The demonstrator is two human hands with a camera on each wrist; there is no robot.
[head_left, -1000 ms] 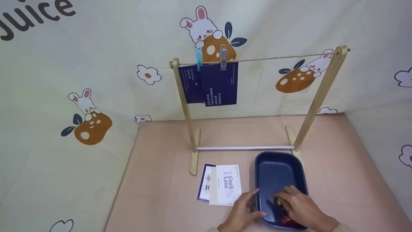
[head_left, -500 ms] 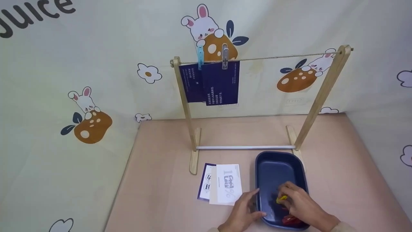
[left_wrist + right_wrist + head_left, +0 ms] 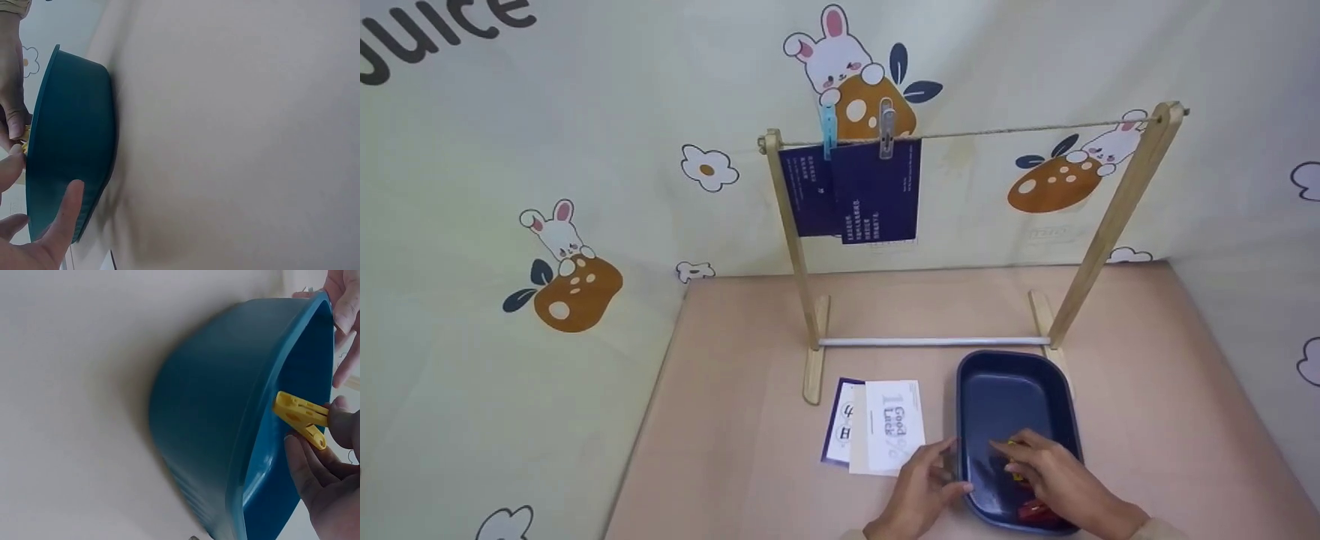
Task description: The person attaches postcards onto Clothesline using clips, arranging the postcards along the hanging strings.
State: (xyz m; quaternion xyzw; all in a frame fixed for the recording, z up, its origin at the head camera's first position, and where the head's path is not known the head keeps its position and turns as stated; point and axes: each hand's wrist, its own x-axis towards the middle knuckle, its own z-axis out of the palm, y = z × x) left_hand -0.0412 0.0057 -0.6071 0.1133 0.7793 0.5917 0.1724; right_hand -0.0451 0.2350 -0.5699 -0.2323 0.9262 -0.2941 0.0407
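My right hand (image 3: 1057, 472) is over the dark blue basin (image 3: 1005, 375), pinching a yellow clothespin (image 3: 301, 419) between thumb and fingers. In the right wrist view the clothespin shows just inside the rim. Beneath that hand, a red clip-like object (image 3: 1036, 513) lies in the basin, partly hidden. My left hand (image 3: 915, 484) is at the basin's left side, fingers fairly straight and fingertips right at the rim. In the left wrist view one finger (image 3: 67, 216) reaches along the basin's outer wall.
A wooden stand (image 3: 1117, 225) with a string (image 3: 1020, 130) stands behind the basin. Two dark blue cards (image 3: 883, 195) hang there under a light blue clothespin (image 3: 829, 131) and a clear one (image 3: 886, 127). Several overlapping cards (image 3: 894, 427) lie left of the basin.
The yellow clothespin has come up between my right thumb and fingers and turned slightly. My left hand has shifted a little left at the rim.
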